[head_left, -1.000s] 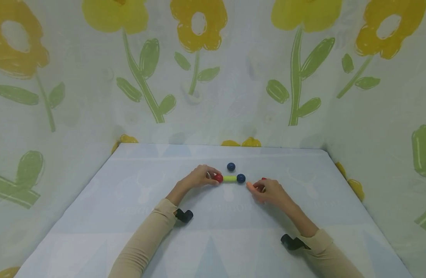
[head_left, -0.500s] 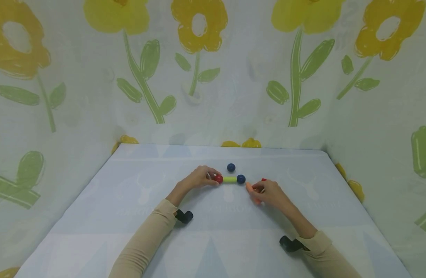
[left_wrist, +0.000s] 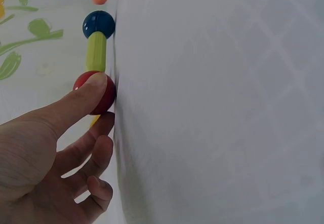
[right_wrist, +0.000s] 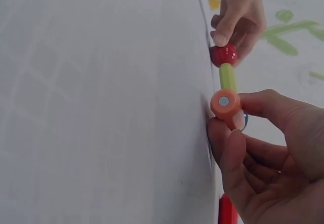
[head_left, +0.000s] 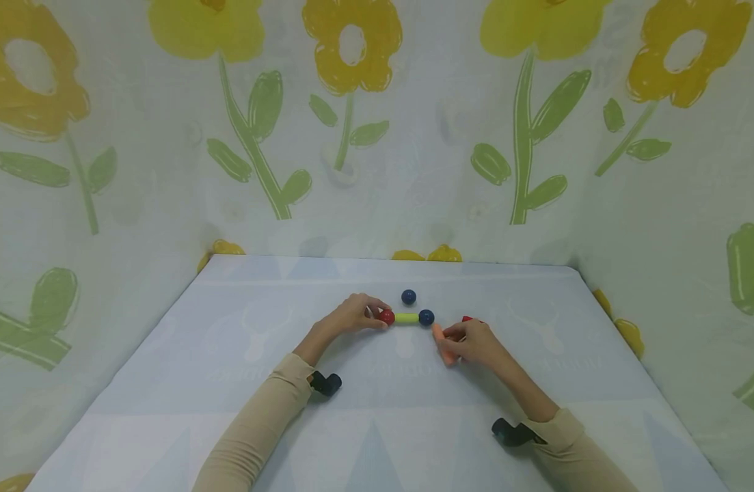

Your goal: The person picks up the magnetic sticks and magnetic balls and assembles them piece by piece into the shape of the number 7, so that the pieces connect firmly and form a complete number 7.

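My left hand (head_left: 357, 313) pinches a shiny red ball (left_wrist: 91, 86) between thumb and fingers. From that ball a lime-green rod (head_left: 407, 318) runs right to a dark blue ball (head_left: 426, 317), the three in one line on the table. My right hand (head_left: 476, 342) pinches an orange rod (head_left: 443, 346) between thumb and fingers. Its far tip is right by the blue ball, and its near end slants toward the person. A round silvery disc (right_wrist: 224, 101) shows in that near end in the right wrist view, where the rod hides most of the blue ball.
A second dark blue ball (head_left: 409, 297) lies loose just behind the row. Beyond the right hand, a red rod (right_wrist: 228, 211) lies partly hidden. The white table (head_left: 377, 389) ends at a flower-printed cloth wall (head_left: 413, 178). A black wrist camera (head_left: 510, 432) sits below the right sleeve.
The orange rod has turned in my right hand, its near end swinging out toward the person and into view. The right hand has shifted slightly. My left hand keeps still on the red ball.
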Demonstrator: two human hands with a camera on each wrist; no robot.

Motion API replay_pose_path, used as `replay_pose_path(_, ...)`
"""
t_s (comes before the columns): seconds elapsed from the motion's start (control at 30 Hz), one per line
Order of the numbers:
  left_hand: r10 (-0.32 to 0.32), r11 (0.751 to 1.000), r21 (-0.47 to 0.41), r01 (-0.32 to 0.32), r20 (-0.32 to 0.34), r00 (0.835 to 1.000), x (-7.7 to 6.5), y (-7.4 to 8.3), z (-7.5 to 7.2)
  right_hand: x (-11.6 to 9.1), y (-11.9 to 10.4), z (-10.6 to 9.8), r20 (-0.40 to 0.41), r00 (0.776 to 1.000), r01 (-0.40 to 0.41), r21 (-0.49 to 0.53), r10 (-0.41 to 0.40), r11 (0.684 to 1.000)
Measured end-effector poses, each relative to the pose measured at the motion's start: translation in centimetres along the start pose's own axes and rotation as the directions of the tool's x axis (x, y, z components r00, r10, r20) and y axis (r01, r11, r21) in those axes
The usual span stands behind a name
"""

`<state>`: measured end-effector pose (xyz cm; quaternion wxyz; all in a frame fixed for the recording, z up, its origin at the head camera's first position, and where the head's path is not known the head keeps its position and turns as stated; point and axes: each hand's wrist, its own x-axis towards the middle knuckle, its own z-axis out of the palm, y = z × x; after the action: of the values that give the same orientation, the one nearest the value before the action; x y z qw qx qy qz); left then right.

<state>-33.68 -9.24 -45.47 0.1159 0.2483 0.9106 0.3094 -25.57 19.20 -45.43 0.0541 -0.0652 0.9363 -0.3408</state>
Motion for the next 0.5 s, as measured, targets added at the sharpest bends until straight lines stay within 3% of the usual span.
replay_pose_path(0.5, -0.002, 1.0, -0.006, 0.002, 0.004, 1.0, -0.28, 0.23, -0.11, 0.34, -0.12, 0.53, 0.042, 0.996, -0.084, 0.078, 0.081, 0.993)
